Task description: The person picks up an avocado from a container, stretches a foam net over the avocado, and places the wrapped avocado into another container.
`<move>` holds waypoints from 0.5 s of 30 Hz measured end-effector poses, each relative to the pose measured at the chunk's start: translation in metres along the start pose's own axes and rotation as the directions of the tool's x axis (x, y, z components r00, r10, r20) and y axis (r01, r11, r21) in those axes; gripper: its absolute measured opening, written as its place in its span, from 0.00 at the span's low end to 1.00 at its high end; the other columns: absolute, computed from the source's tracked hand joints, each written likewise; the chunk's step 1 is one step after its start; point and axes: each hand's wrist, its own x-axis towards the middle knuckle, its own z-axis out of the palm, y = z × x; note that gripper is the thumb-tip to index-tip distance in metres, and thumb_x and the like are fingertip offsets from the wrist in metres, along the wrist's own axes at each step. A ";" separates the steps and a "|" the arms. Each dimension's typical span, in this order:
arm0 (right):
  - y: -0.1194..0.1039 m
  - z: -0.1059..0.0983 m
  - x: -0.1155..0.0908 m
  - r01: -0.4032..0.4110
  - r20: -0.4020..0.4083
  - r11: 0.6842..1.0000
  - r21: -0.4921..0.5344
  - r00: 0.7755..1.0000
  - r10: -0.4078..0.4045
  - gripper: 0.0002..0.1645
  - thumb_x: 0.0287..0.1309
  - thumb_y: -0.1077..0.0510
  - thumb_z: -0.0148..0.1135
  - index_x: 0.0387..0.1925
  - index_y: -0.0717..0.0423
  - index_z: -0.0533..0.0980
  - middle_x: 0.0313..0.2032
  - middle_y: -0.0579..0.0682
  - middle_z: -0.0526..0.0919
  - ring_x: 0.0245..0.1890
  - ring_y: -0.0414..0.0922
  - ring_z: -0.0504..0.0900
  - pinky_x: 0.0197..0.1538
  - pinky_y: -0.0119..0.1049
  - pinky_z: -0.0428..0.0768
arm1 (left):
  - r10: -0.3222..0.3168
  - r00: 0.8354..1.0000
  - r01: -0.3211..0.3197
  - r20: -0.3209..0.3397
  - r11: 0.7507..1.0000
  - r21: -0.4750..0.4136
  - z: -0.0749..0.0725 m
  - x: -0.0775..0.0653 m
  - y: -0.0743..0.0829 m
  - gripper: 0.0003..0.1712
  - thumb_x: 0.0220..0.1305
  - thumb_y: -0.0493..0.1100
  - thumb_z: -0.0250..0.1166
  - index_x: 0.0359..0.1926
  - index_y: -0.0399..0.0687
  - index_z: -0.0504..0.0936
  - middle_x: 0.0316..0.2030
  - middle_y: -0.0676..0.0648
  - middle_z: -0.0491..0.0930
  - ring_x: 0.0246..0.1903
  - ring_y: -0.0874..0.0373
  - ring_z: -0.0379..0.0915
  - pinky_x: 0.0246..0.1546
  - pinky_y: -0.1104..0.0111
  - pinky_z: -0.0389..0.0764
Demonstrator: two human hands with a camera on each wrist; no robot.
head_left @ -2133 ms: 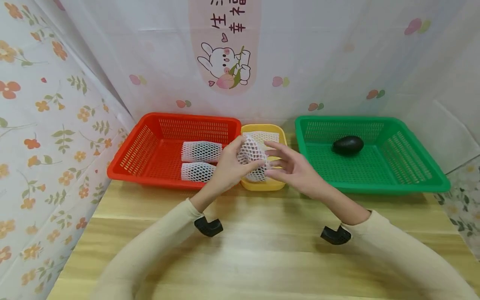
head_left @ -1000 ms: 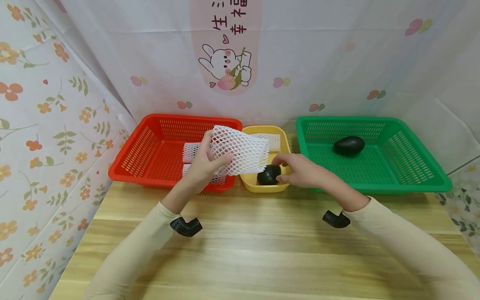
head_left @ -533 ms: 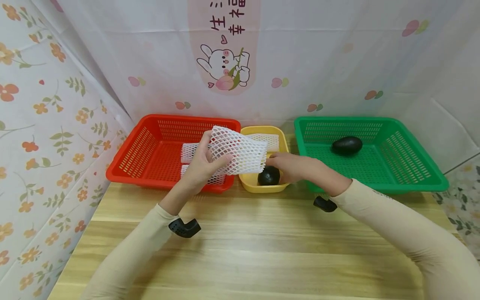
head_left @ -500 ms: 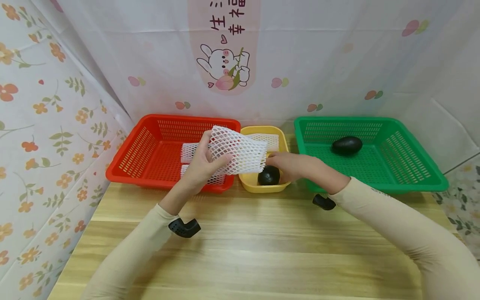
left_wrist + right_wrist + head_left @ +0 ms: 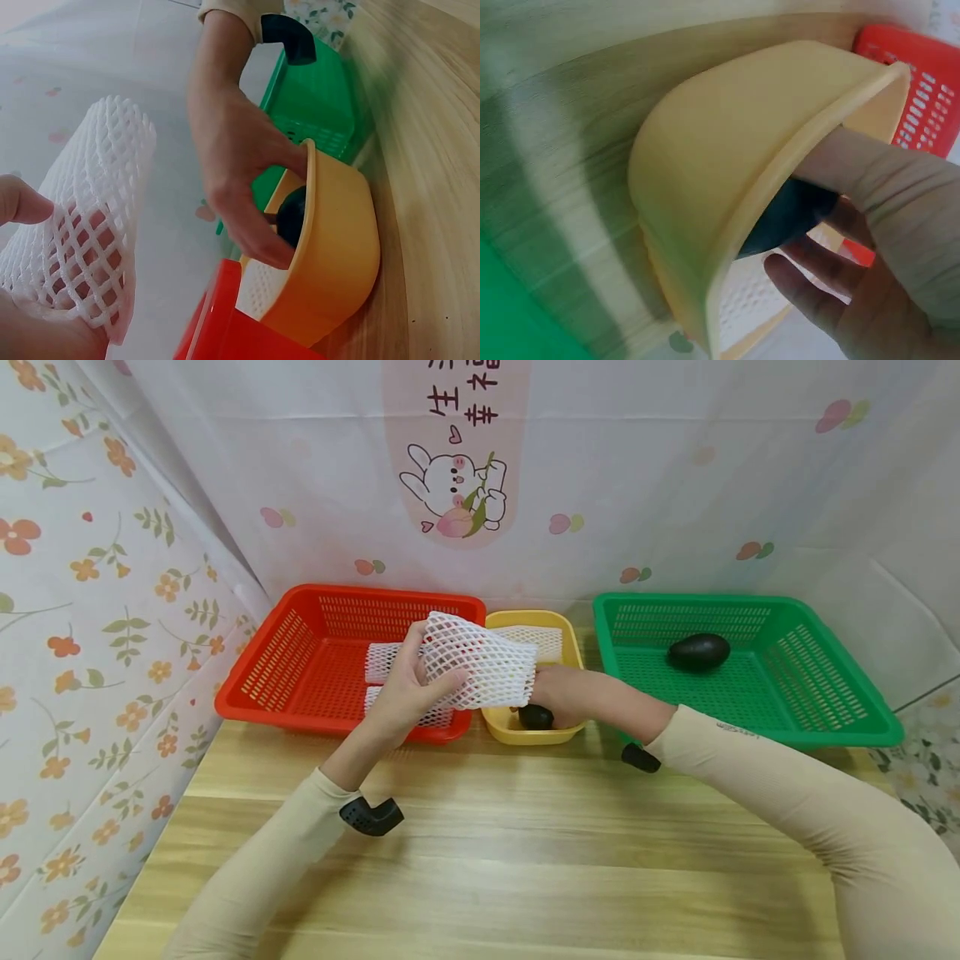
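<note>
The left hand [image 5: 401, 689] held a foam net sleeve [image 5: 483, 664] (squeezed hard, it could have folded flat); beyond, the right hand [image 5: 567, 695] gripped an avocado [image 5: 536, 718], perhaps smooth enough to slip free, inside the yellow plastic tub [image 5: 532, 739].

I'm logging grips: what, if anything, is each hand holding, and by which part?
Left hand: white foam net, by its left end. Right hand: avocado, apparently by its far end.

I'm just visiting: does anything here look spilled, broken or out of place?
Nothing stands out. The red basket, yellow basket and green basket stand upright, with no visible spill. The white net sleeve in the left hand shows no tear; the dark fruit in the right hand is partly hidden.
</note>
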 end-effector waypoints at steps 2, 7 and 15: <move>0.002 -0.001 -0.004 -0.034 -0.034 0.999 0.022 0.999 0.035 0.37 0.45 0.64 0.81 0.60 0.55 0.78 0.53 0.56 0.81 0.53 0.59 0.76 0.57 0.53 0.75 | -0.003 1.000 0.003 0.002 1.000 -0.003 0.000 0.000 -0.001 0.37 0.67 0.28 0.62 0.70 0.46 0.55 0.62 0.36 0.69 0.56 0.41 0.76 0.49 0.55 0.82; 0.003 -0.010 -0.017 -0.178 -0.101 0.975 0.134 0.976 0.192 0.30 0.47 0.59 0.79 0.53 0.58 0.79 0.48 0.56 0.77 0.42 0.53 0.78 0.43 0.47 0.80 | -0.012 1.000 0.012 0.003 1.000 -0.003 0.001 0.002 -0.003 0.38 0.67 0.28 0.63 0.71 0.45 0.54 0.62 0.37 0.68 0.56 0.42 0.75 0.49 0.55 0.81; 0.000 -0.023 -0.051 -0.200 -0.394 0.939 0.279 0.868 0.302 0.34 0.49 0.55 0.80 0.58 0.53 0.76 0.52 0.49 0.81 0.45 0.50 0.76 0.46 0.47 0.77 | 0.007 1.000 -0.007 0.002 1.000 0.020 0.005 0.005 -0.002 0.38 0.67 0.27 0.63 0.70 0.45 0.54 0.62 0.37 0.67 0.57 0.43 0.75 0.50 0.57 0.81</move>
